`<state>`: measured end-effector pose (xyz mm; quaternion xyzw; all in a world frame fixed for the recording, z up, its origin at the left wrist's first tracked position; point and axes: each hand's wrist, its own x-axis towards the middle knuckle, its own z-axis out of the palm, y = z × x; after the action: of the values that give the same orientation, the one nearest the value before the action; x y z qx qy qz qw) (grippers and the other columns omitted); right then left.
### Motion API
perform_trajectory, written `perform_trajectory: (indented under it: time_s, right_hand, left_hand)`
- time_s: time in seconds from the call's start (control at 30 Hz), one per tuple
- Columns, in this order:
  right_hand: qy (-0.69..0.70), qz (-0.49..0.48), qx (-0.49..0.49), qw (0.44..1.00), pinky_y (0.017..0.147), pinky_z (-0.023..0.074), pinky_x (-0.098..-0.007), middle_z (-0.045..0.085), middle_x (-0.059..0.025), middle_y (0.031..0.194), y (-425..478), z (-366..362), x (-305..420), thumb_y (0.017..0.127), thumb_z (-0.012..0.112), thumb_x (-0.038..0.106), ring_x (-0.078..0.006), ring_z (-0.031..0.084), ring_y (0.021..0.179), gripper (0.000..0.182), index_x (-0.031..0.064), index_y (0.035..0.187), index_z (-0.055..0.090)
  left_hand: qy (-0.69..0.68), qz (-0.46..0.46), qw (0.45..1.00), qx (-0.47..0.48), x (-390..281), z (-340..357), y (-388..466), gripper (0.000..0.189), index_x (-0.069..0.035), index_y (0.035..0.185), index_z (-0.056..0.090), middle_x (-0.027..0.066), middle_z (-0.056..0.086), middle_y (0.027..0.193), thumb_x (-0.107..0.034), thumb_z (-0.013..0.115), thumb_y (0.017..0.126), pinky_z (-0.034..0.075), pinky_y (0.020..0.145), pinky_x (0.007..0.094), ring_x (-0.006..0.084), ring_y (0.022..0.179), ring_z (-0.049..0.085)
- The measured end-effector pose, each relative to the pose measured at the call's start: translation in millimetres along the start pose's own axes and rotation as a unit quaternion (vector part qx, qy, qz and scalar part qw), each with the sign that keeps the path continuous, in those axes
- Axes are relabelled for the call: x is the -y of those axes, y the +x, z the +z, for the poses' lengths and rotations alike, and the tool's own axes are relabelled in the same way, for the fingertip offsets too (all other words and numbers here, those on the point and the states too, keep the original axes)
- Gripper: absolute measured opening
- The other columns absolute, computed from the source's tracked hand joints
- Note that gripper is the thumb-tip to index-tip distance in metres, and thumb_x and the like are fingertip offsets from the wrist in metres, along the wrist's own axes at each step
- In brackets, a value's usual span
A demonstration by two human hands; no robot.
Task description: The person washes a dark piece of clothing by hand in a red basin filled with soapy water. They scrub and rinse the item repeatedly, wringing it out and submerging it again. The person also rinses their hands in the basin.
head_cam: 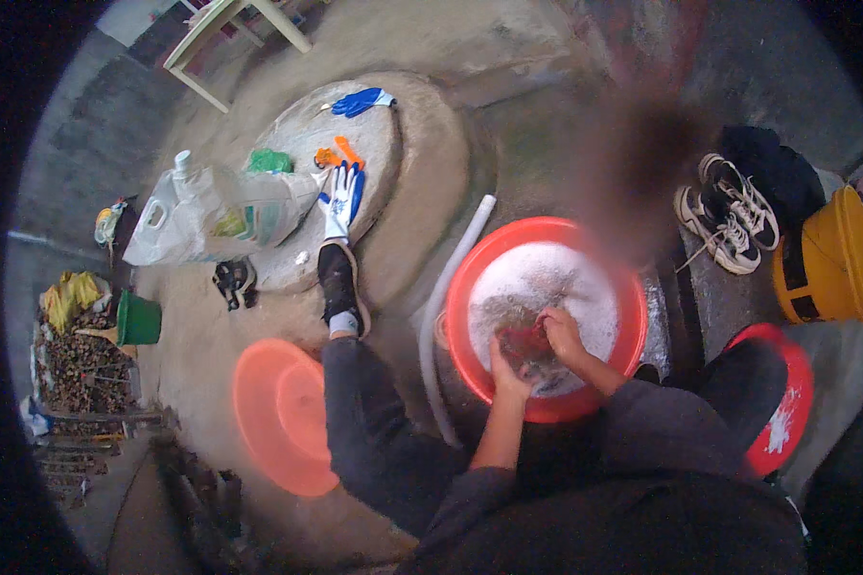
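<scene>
Before me a red plastic basin (467, 359) holds water topped with white soap suds (496, 273). Both of my hands are inside it, close together over a gap in the foam. My right hand (564, 336) pinches the upper edge of a wet, dark red article (523, 343), perhaps cloth. Along its near left side, my left hand (509, 372) supports the same article from below, its fingers partly hidden. Murky water covers part of the article, so its full shape cannot be made out.
A grey hose (435, 316) curves along the basin's left side. Right of it sit black-and-white sneakers (730, 215) and a yellow bucket (827, 259). Leftward are an orange basin (280, 417), a large plastic jug (219, 212) and gloves (341, 201) on a round concrete slab (280, 277).
</scene>
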<state>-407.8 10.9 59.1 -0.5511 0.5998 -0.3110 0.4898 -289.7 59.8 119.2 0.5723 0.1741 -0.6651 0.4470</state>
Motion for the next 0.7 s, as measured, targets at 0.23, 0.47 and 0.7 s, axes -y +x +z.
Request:
perform_trajectory:
  time_s: [0.23, 0.47, 0.7]
  right_hand:
    - [-0.116, -0.267, -0.007, 0.957, 0.059, 0.0454, -0.0419, 0.059, -0.0146, 0.067, -115.7, 5.5, 157.9, 0.079, 0.055, 0.027, -0.0320, 0.058, 0.063, 0.025, 0.0036, 0.071, 0.059]
    - [-0.188, -0.063, -0.122, 0.973, 0.057, 0.0464, -0.0486, 0.061, -0.0174, 0.065, -44.8, -4.0, 134.3, 0.078, 0.054, 0.043, -0.0350, 0.060, 0.058, 0.039, 0.0072, 0.066, 0.065]
    - [-0.211, -0.246, -0.164, 0.932, 0.057, 0.0459, -0.0487, 0.062, -0.0199, 0.069, -133.2, 29.1, 161.9, 0.075, 0.055, 0.044, -0.0378, 0.060, 0.061, 0.040, 0.0059, 0.070, 0.066]
  left_hand:
    - [-0.139, 0.129, 0.941, 0.281, 4.5, -5.0, -23.1, 0.038, -0.011, 0.114, 0.053, 0.0091, 0.058, 0.102, -0.040, 0.044, 0.092, 0.047, 0.085, 0.0416, 0.0250, 0.095, 0.057]
    - [-0.060, 0.158, 0.933, 0.318, 19.2, 23.8, -62.7, 0.037, -0.009, 0.116, 0.051, 0.0038, 0.058, 0.101, -0.037, 0.045, 0.093, 0.049, 0.081, 0.0324, 0.0177, 0.090, 0.058]
    - [-0.065, 0.121, 0.878, 0.458, 4.8, -33.9, -31.9, 0.038, -0.010, 0.116, 0.051, 0.0049, 0.058, 0.109, -0.039, 0.048, 0.091, 0.048, 0.084, 0.0348, 0.0191, 0.096, 0.058]
